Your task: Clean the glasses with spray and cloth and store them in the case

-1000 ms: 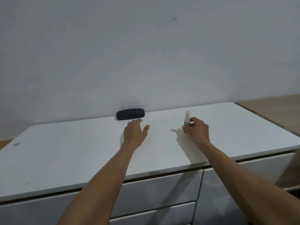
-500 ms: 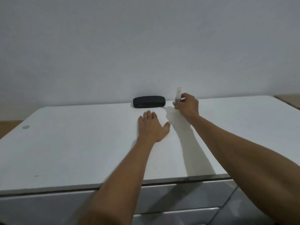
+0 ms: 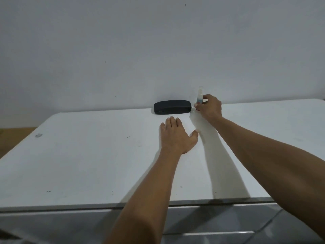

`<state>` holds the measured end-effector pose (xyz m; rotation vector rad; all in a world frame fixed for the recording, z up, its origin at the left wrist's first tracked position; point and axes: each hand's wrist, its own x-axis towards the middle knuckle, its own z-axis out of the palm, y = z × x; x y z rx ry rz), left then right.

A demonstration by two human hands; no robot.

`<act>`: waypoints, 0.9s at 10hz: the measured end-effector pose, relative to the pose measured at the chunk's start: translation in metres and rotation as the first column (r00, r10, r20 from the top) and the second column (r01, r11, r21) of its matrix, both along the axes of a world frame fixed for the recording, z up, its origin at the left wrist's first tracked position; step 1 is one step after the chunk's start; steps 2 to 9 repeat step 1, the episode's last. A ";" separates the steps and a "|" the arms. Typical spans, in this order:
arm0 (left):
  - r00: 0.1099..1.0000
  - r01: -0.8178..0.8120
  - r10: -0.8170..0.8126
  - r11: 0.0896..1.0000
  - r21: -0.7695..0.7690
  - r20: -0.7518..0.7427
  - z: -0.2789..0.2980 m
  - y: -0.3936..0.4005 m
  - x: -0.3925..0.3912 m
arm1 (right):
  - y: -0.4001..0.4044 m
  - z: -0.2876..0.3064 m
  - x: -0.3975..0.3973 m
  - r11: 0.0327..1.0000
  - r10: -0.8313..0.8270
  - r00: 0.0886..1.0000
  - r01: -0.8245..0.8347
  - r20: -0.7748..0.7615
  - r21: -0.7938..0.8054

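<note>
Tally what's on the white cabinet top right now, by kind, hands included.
Glasses case, black, closed: 1
Spray bottle, upright, held by the right hand: 1
Hands: 2; the left hand lies flat on the cabinet top
Total: 4

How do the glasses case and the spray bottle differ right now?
The glasses case is black and lies flat, closed, untouched; the spray bottle is pale, slim, upright, held by the right hand. The case is much wider. Both sit at the back of the white top.

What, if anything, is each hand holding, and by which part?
The right hand grips the spray bottle by its lower body; the left hand holds nothing.
</note>
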<state>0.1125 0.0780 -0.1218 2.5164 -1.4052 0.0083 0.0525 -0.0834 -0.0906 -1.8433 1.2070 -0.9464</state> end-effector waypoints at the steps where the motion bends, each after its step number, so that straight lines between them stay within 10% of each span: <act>1: 1.000 -0.011 0.011 1.000 0.009 0.000 0.001 0.000 0.001 | 0.002 0.004 -0.007 0.998 -0.012 1.000 0.010 0.022 0.058; 9: 1.000 -0.011 0.011 1.000 0.009 0.000 0.001 0.000 0.001 | 0.002 0.004 -0.007 0.998 -0.012 1.000 0.010 0.022 0.058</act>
